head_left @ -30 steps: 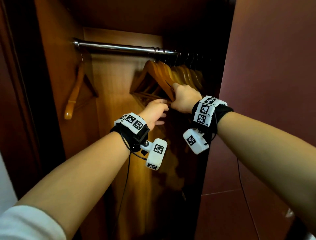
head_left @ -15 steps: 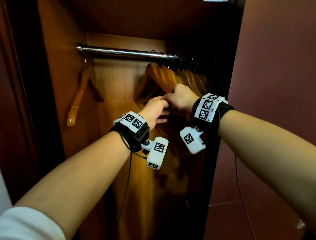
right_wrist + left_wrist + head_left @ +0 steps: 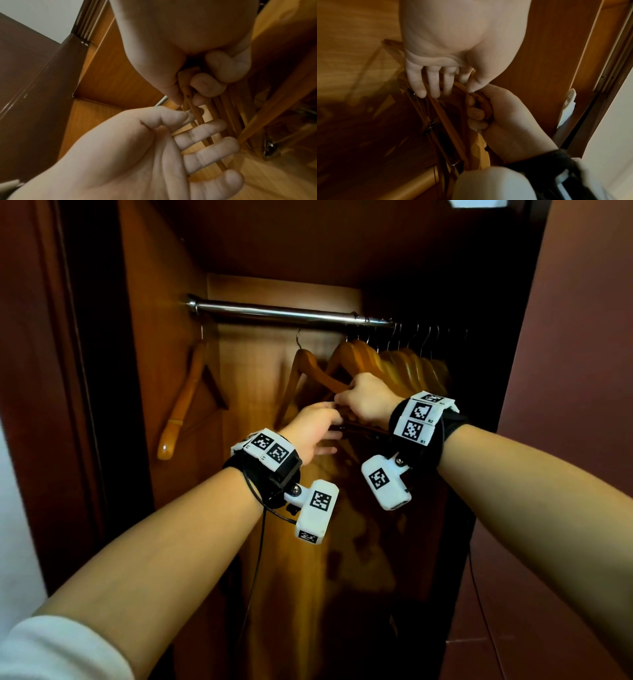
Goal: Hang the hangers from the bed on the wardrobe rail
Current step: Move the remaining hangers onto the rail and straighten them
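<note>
A chrome rail [image 3: 274,311] crosses the wardrobe. Several wooden hangers [image 3: 404,364] hang bunched at its right end. One wooden hanger [image 3: 308,368] stands apart to their left, its hook just under the rail and blurred. My right hand [image 3: 356,402] grips the near ends of the hanger arms; the wrist views show the right hand [image 3: 488,112] [image 3: 205,81] with fingers curled round the wood. My left hand [image 3: 325,433] reaches in below it. The left hand [image 3: 436,81] [image 3: 197,135] has its fingers stretched out, touching the thin lower bars.
A lone wooden hanger [image 3: 185,402] hangs at the rail's left end against the side wall. The rail is bare between it and the separated hanger. A dark red door panel [image 3: 565,405] stands close on the right.
The front hanger has swung left, away from the bunch. Both hands stay together at the hanger ends, and the view has tilted so the rail sits lower in frame.
</note>
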